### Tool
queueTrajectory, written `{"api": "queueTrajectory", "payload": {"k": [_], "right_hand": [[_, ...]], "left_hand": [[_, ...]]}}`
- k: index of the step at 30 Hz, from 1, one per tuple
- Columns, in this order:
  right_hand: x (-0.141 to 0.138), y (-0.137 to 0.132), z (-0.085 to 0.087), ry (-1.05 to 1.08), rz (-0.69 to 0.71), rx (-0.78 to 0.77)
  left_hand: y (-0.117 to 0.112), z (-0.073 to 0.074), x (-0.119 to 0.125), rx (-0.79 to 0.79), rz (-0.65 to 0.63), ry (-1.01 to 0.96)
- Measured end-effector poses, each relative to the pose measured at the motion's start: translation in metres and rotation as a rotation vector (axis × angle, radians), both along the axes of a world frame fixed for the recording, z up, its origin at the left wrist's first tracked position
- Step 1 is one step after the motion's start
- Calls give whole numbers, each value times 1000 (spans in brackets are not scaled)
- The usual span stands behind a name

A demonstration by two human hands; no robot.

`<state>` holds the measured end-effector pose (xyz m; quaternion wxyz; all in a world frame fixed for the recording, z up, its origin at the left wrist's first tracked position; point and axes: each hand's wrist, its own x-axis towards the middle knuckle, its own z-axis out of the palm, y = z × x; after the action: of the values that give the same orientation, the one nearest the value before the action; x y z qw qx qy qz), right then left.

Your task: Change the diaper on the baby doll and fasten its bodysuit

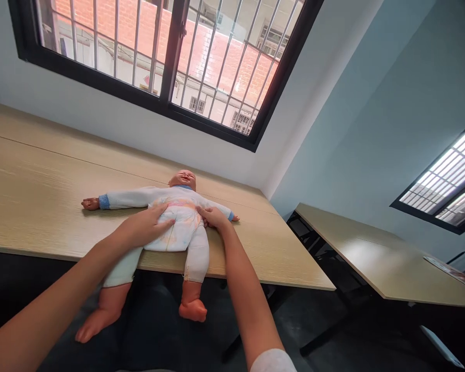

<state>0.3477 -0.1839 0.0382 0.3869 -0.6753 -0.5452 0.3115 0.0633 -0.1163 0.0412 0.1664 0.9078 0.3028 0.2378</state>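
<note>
A baby doll [185, 179] lies on its back on a wooden table [256, 243], arms spread, its lower legs hanging past the front edge. It wears a white top with blue cuffs, white leggings, and a diaper [174, 235] with a pink and orange print over them. My left hand [152, 223] rests on the diaper's left side, fingers stretched toward the waist and thumb apart. At the opposite side of the waist, my right hand [214, 216] pinches the diaper's edge between thumb and fingers. Its fingertips are partly hidden.
Behind the table is a white wall with a barred, black-framed window [170, 62]. A second table [356, 248] stands to the right, with a flat printed item [453, 271] on its far end. Dark floor and table legs show below.
</note>
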Motion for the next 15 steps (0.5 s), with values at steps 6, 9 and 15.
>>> {"api": "queueTrajectory", "payload": {"k": [6,9,15], "right_hand": [[-5,-5,4,42,-10,64],[-20,-16,20,31,-125,195],[-73,-81,48,50,-183,224]], "left_hand": [[-9,1,-2,26,25,-9],[-19,8,-6,45,75,-59],[-59,22,-32,55,310,-123]]}}
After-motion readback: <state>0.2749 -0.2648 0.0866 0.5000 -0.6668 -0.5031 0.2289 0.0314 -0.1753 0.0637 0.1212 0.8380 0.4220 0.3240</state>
